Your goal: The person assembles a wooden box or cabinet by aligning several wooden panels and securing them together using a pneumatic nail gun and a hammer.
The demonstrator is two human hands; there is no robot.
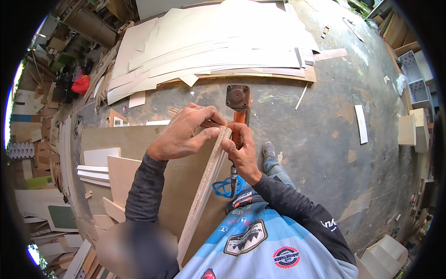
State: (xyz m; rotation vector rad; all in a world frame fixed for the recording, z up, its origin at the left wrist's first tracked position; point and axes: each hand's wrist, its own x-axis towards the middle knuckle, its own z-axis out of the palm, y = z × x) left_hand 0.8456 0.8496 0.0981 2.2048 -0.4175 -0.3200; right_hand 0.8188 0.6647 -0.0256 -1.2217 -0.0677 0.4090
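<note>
A long wooden board (pixel 200 204) stands on edge in front of me, its raw speckled edge facing up and running from the lower middle to my hands. At its far end my left hand (pixel 182 136) is closed, fingers and thumb pinching the corner where another wooden strip (pixel 173 110) meets it. My right hand (pixel 246 156) is wrapped round an orange nail gun (pixel 240 116) with a dark square head, its thumb against the board's side. The gun's tip is hidden. A hose fitting (pixel 233 173) hangs below the gun, with a coiled blue air hose (pixel 222 187).
A tan worktop (pixel 125 135) lies under the board, holding white strips (pixel 93 173) and panels (pixel 123 174). Large white sheets (pixel 209 42) are stacked beyond on the grey floor (pixel 316 135). Offcuts crowd the left side. Grey crates (pixel 411 65) stand far right. A blurred patch hides the lower left.
</note>
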